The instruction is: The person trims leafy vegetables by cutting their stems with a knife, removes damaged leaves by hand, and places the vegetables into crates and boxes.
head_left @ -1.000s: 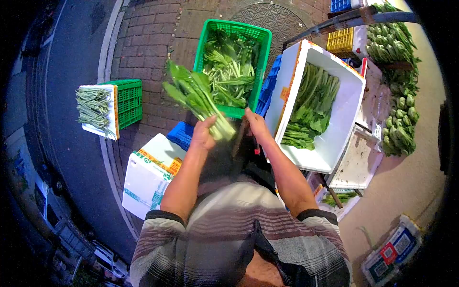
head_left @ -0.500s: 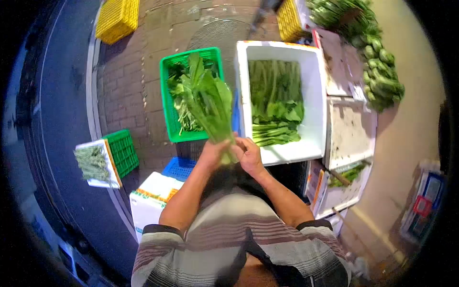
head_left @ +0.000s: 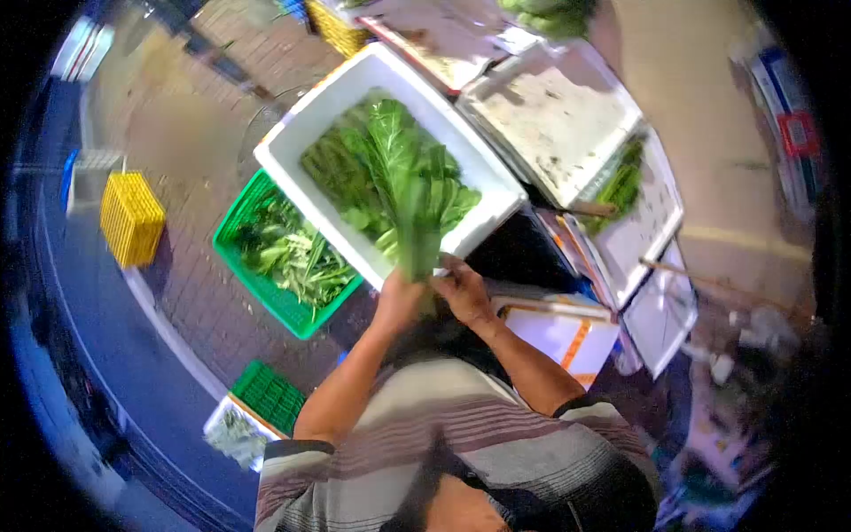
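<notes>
A bunch of leafy greens [head_left: 412,199] stands out in front of me, its leaves pointing away and its stems toward my body. Wrapped round the stem end is my left hand [head_left: 402,303], closed. My right hand [head_left: 464,294] is closed at the same stem end, fingers bent against it. Beneath the leaves is a white foam box [head_left: 483,168] with more greens [head_left: 341,168] laid inside. To its left, a green plastic basket [head_left: 257,295] holds loose leaves and trimmings [head_left: 301,266]. Motion blurs the stems in my grip.
Foam trays [head_left: 558,115] adjoin the box on the right, one with some greens [head_left: 620,182]. A white box with orange tape [head_left: 563,341] sits near my right forearm. Farther left are a yellow crate [head_left: 133,217] and a green crate [head_left: 266,395] beside the kerb.
My view and body have turned to the right. The bunch, still in both hands, has gone from over the green basket to over the white foam box.
</notes>
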Motion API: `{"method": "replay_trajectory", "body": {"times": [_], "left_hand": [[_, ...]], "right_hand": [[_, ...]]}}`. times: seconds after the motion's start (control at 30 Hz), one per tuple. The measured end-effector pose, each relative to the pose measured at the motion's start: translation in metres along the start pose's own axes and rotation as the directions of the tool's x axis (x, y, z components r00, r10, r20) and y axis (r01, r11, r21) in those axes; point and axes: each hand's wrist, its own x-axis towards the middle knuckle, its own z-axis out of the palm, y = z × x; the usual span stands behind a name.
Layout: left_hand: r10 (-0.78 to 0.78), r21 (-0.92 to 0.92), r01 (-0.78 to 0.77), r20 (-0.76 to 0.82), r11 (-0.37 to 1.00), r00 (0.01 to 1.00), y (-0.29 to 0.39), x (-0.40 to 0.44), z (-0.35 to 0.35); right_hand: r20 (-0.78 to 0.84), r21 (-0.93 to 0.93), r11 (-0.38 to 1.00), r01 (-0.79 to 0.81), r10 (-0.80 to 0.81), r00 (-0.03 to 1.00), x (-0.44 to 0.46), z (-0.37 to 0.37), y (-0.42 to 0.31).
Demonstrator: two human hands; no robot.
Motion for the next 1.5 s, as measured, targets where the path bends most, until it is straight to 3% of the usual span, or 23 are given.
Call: {"method": "replay_trajectory", "body": {"times": [0.03,0.1,0.2,0.27,0.3,0.33,0.37,0.4,0.43,0.53,0.63,0.7,0.73,0.77,0.83,0.9,1.0,1.07,1.1,1.2,1.27,1.4,1.5], "left_hand": [[0.056,0.126,-0.06,0.037,0.99,0.998,0.006,0.002,0.016],[0.17,0.338,-0.209,0.142,0.917,0.975,0.017,-0.003,0.044],[0.138,0.302,-0.243,0.329,0.922,0.934,-0.015,0.002,0.083],[0.228,0.374,-0.467,0.53,0.801,0.816,0.012,-0.005,0.098],[0.081,0.426,-0.43,0.629,0.796,0.773,0.049,-0.006,0.111],[0.161,0.322,-0.501,0.692,0.803,0.704,0.059,-0.004,0.121],[0.241,0.214,-0.559,0.739,0.801,0.629,0.062,-0.003,0.132],[0.448,0.047,-0.68,0.719,0.732,0.531,0.04,0.006,0.15],[0.418,0.051,-0.636,0.713,0.77,0.563,0.044,0.012,0.158],[0.286,0.05,-0.439,0.692,0.897,0.663,0.061,0.027,0.174],[-0.019,0.075,-0.037,0.627,0.996,0.779,0.034,0.046,0.162],[-0.053,0.17,-0.042,0.52,0.985,0.853,0.035,0.063,0.143],[-0.045,0.117,-0.008,0.443,0.993,0.895,0.013,0.074,0.128],[-0.042,0.062,0.021,0.36,0.998,0.932,-0.016,0.081,0.11],[-0.066,-0.045,0.078,0.214,0.996,0.974,-0.044,0.091,0.08],[-0.051,0.285,0.011,0.131,0.958,0.99,-0.061,0.099,0.048],[-0.136,0.323,0.136,-0.022,0.937,0.99,-0.058,0.096,0.033],[-0.203,0.246,0.208,-0.046,0.947,0.978,-0.069,0.097,0.03],[-0.246,0.227,0.25,-0.043,0.941,0.968,-0.069,0.096,0.029],[-0.285,0.189,0.29,-0.051,0.938,0.957,-0.075,0.097,0.035],[-0.28,0.157,0.281,-0.032,0.947,0.96,-0.077,0.101,0.039],[-0.273,0.144,0.283,-0.087,0.948,0.958,-0.079,0.101,0.038],[-0.267,0.096,0.276,-0.094,0.956,0.959,-0.084,0.098,0.032]], "right_hand": [[-0.011,0.13,0.992,-0.003,0.005,1.0,-0.002,-0.007,0.017],[-0.198,0.165,0.978,0.13,-0.096,0.975,-0.023,-0.027,-0.021],[-0.339,-0.008,0.988,0.153,-0.147,0.929,-0.046,-0.057,0.017],[-0.468,-0.047,0.989,0.139,-0.145,0.872,-0.067,-0.072,0.029],[-0.539,-0.047,0.99,0.13,-0.134,0.831,-0.078,-0.081,0.032],[-0.581,0.087,0.988,0.128,-0.054,0.812,-0.088,-0.094,0.028],[-0.709,0.101,0.982,0.16,-0.042,0.704,-0.093,-0.102,0.022],[-0.713,0.271,0.938,0.216,0.045,0.699,-0.097,-0.118,0.024],[-0.702,0.427,0.863,0.269,0.129,0.701,-0.103,-0.136,0.027],[-0.861,0.256,0.935,0.244,0.106,0.497,-0.098,-0.197,0.055],[-0.91,0.13,0.965,0.228,0.025,0.413,-0.08,-0.29,0.092],[-0.897,0.158,0.978,0.136,0.085,0.434,-0.065,-0.356,0.121],[-0.898,0.16,0.967,0.201,0.058,0.436,-0.051,-0.384,0.132],[-0.903,0.164,0.985,0.055,0.127,0.411,-0.039,-0.414,0.154],[-0.907,0.009,0.999,-0.031,0.021,0.42,-0.01,-0.453,0.162],[-0.831,0.149,0.945,-0.29,0.279,0.481,0.017,-0.486,0.178],[-0.845,-0.103,0.891,-0.442,0.156,0.512,0.074,-0.51,0.269],[-0.811,-0.327,0.799,-0.505,0.037,0.584,0.093,-0.492,0.242],[-0.801,-0.294,0.729,-0.618,0.165,0.576,0.101,-0.496,0.248],[-0.691,-0.207,0.778,-0.593,0.313,0.651,0.092,-0.497,0.194],[-0.753,-0.26,0.696,-0.669,0.288,0.592,0.09,-0.505,0.204],[-0.921,-0.239,0.722,-0.649,0.044,0.388,0.088,-0.507,0.227],[-0.866,-0.22,0.882,-0.416,0.02,0.5,0.105,-0.503,0.179]]}}
